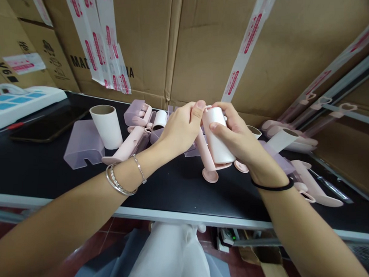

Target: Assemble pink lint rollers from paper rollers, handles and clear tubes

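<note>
The white roll (220, 139) was gripped in the right hand (240, 134) above the table (170, 194), alongside a pink holder (205, 153). The holder's upper end was covered by the curled left hand (181, 128); its exact grip could not be told. A purple piece (156, 136) was partly hidden behind. Black tabletop was exposed toward the pale front edge (175, 214).

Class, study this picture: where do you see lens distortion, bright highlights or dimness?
Head view: the forearms widen towards the lower corners, suggesting wide-angle stretch; same head view: the bangles glint, the held tube looks bright white, the top-right corner darkens.
</note>
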`<state>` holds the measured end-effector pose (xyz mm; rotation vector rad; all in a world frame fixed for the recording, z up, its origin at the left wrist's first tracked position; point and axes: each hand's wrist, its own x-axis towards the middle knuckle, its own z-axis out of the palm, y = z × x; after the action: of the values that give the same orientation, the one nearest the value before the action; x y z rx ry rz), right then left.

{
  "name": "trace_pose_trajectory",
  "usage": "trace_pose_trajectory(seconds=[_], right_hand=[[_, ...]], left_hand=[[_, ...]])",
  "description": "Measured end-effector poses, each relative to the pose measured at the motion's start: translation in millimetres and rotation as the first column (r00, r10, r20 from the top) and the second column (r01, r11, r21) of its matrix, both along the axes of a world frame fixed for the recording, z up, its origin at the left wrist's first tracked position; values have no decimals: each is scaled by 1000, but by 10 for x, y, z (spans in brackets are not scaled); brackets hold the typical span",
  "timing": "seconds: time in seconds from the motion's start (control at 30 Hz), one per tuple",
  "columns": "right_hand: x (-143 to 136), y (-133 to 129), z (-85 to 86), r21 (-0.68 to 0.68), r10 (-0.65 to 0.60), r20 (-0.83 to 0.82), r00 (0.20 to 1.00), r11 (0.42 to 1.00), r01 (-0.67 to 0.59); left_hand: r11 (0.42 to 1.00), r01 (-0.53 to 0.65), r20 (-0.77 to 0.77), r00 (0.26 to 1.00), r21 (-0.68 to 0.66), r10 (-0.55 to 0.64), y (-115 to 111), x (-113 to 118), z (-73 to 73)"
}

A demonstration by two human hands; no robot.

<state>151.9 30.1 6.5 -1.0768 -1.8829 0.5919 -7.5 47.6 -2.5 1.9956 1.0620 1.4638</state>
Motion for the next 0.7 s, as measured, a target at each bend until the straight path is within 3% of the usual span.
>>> trace_pose_trajectory(seconds=[0.33, 0.7], right_hand=[[32, 150, -101, 26, 100, -10, 995, 995, -99], [46, 287, -165, -12, 277, -143, 950, 959, -282]], left_hand=[[986, -161, -163, 975, -52, 151, -19, 6, 43], [973, -218, -199, 959, -74, 200, -40, 47, 63]])
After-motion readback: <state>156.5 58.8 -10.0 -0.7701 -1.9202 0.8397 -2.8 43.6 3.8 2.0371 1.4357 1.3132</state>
